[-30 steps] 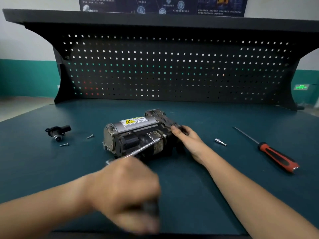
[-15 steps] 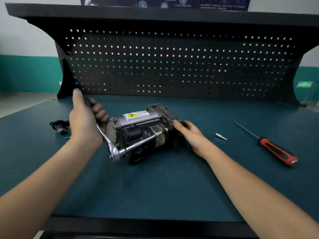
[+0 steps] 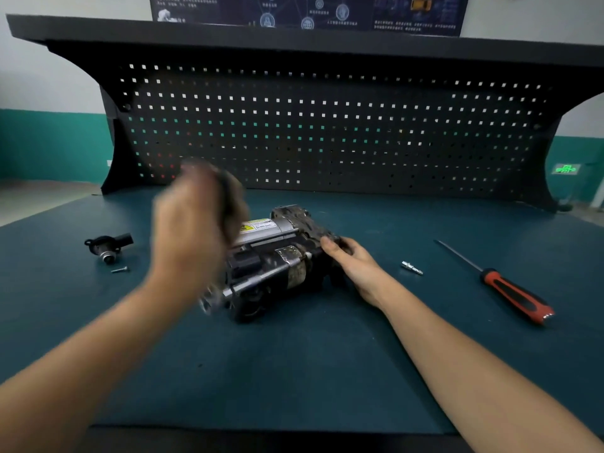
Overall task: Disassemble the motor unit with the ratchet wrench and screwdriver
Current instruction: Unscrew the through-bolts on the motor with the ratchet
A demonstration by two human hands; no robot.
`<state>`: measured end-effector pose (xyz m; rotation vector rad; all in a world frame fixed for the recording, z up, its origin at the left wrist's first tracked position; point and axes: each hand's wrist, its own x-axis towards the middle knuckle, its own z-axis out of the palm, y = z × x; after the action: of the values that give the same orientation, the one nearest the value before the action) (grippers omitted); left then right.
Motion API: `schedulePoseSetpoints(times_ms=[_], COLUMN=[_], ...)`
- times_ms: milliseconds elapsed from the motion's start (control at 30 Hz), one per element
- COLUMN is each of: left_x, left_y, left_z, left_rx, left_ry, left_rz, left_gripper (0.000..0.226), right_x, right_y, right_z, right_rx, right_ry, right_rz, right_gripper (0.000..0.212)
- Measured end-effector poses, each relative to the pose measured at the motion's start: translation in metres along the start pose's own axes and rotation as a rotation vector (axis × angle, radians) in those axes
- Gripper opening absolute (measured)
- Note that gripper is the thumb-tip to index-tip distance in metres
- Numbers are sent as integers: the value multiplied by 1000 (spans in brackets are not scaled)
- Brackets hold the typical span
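Our left hand (image 3: 196, 220) grips the ratchet wrench (image 3: 258, 281) on the motor unit (image 3: 281, 253) resting mid surface (image 3: 294, 371), our right hand (image 3: 353, 259) holds its right end, and with only a black fitting (image 3: 109, 245) and screw (image 3: 119, 270) lying left of it, we judge most remains.

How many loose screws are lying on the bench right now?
1. One screw lies on the mat left of the motor unit, just in front of the black detached part. More may be hidden behind the left hand, which grips the ratchet wrench.
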<state>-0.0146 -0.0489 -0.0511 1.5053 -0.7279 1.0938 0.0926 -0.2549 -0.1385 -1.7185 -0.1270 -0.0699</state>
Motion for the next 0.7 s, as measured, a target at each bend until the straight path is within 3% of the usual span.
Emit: schedulePoseSetpoints(times_ms=[67, 133, 200, 267, 367, 433, 533, 600, 667, 700], left_x=[22, 24, 13, 4, 10, 12, 0, -15, -32, -37], left_y=[-26, -60, -79, -80, -54, -30, 8, 22, 25, 24], left_z=[-9, -23, -30, -30, -22, -14, -5, -1, 4, 4], left_rx=[-392, -572, -713, -753, -673, -560, -129, 116, 152, 178], left_ry=[346, 582, 663, 644, 589, 406, -39, -521, -965, -1062], left_rz=[-531, -943, -1147, -1139, -921, -697, -125, 354, 623, 709], left_gripper=[50, 43, 38, 37, 41, 51, 51, 34, 28, 30], right_x=[0, 1, 1, 0, -3, -3, -1, 1, 1, 1], right_y=[0, 0, -1, -1, -1, 1, 2, 3, 3, 1], right_z=[0, 1, 3, 4, 1, -2, -3, -3, -3, -3], right_rx=[3, -2, 4, -14, -58, -49, -32, -13, 3, 12], right_ry=[2, 9, 11, 11, -22, -63, -64, -38, -34, -40], right_rz=[0, 1, 13, 10, -8, -28, -50, -60, -59, -50], right_gripper=[100, 92, 80, 79, 96, 100, 99, 101, 101, 102])
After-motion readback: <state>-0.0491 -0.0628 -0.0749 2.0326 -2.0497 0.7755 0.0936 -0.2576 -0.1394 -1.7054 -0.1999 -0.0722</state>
